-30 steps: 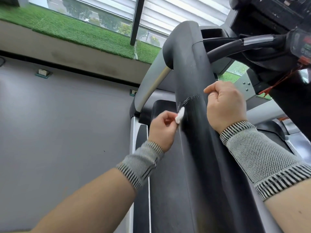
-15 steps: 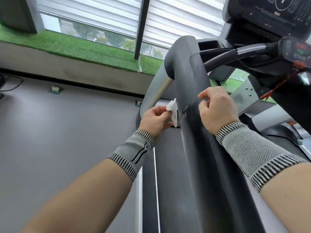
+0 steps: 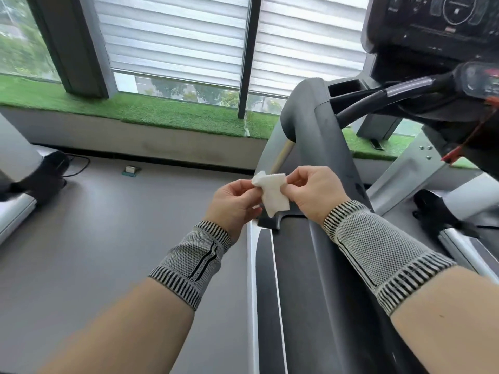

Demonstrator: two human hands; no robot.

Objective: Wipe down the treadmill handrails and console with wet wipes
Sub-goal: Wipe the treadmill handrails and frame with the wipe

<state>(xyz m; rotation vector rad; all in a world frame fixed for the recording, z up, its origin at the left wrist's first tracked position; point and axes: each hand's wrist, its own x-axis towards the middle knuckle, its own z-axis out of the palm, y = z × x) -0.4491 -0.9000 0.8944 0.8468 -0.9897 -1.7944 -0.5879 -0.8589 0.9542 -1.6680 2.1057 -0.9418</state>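
Note:
A small white wet wipe (image 3: 273, 194) hangs crumpled between both my hands, just left of the dark grey handrail (image 3: 328, 147). My left hand (image 3: 234, 203) pinches its left top corner and my right hand (image 3: 314, 194) pinches its right top corner. Neither hand touches the handrail, which runs from the bottom centre up to a rounded bend. The black console (image 3: 434, 22) with its round display sits at the top right, above a black curved grip bar (image 3: 378, 99).
The treadmill belt and side rail (image 3: 266, 279) run below my hands. Grey floor (image 3: 108, 225) spreads to the left, with part of another machine (image 3: 24, 184) at the left edge. A green turf ledge (image 3: 162, 112) and blinds lie ahead.
The wipe came off the handrail's side. My right hand left the rail and took the wipe's other corner, so both hands hold it. The view lifted toward the window.

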